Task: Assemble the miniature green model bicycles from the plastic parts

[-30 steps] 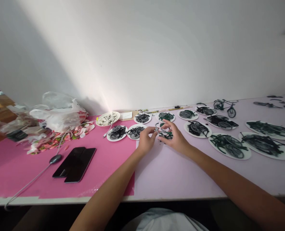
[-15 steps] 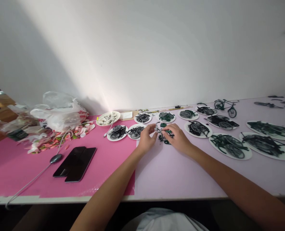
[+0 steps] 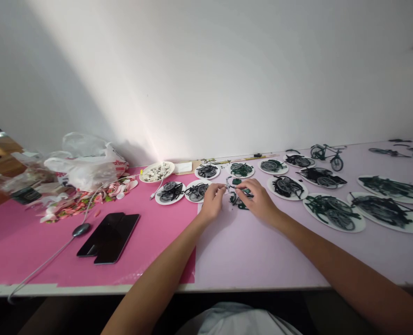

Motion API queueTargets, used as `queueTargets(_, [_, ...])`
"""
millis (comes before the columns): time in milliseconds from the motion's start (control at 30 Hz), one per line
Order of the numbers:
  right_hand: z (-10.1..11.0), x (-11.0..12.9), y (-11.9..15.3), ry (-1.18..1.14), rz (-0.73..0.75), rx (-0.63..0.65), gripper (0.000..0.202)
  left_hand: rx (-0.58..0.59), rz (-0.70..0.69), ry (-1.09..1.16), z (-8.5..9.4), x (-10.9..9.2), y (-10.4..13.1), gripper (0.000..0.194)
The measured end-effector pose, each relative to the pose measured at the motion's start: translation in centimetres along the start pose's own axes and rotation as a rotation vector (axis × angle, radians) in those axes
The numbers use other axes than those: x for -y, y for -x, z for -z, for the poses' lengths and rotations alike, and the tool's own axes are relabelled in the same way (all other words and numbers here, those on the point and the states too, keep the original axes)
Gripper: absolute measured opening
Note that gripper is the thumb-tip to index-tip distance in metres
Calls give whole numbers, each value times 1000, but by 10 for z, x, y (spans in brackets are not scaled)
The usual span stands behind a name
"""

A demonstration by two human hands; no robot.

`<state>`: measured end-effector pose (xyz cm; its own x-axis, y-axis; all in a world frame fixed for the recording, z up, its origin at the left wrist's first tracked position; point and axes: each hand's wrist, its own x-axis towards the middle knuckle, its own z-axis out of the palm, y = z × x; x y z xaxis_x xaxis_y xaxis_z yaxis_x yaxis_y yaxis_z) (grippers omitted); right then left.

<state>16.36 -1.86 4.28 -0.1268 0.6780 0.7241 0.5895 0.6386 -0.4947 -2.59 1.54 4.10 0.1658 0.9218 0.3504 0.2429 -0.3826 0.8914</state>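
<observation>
Between my two hands is a small grey and dark part that looks like model bicycle handlebars (image 3: 229,183). My left hand (image 3: 212,201) has its thumb and fingertips pinched at the part's left side. With fingers bent together, my right hand (image 3: 257,197) grips its right side. Dark green model pieces (image 3: 239,200) lie on the table just under and behind my right fingers, partly covered by them. To the left of my left hand, a white plate (image 3: 189,197) carries dark wheels and frame parts.
More white plates of bicycle parts (image 3: 334,228) spread to the right. An assembled model bicycle (image 3: 327,156) stands near the wall. On the pink sheet (image 3: 157,246) lie two dark phones (image 3: 116,239), a cable with a mouse-like lump (image 3: 81,229), petals (image 3: 67,211) and a plastic bag (image 3: 88,167).
My left fingers have shifted slightly and closed closer together at the small part. My right hand has moved very little. The plates and other things are where they were.
</observation>
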Motion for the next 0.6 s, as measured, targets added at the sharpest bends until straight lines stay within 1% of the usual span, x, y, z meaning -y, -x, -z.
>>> queueTargets(100, [0,0,0,-6,0,10,13,40,51,103,3,-5,0,38])
queueTargets(167, [0,-1,0,-9,-1,13,13,42,55,123,4,-6,0,43])
queueTargets(333, [-1,-2,1,-14,-1,19,12,46,79,151,1,-9,-1,42])
queueTargets(467, [0,-3,0,-17,1,24,14,72,137,230,1,-9,-3,46])
queueTargets(600, [-1,-4,0,-11,2,23,17,95,158,293,2,-7,-3,47])
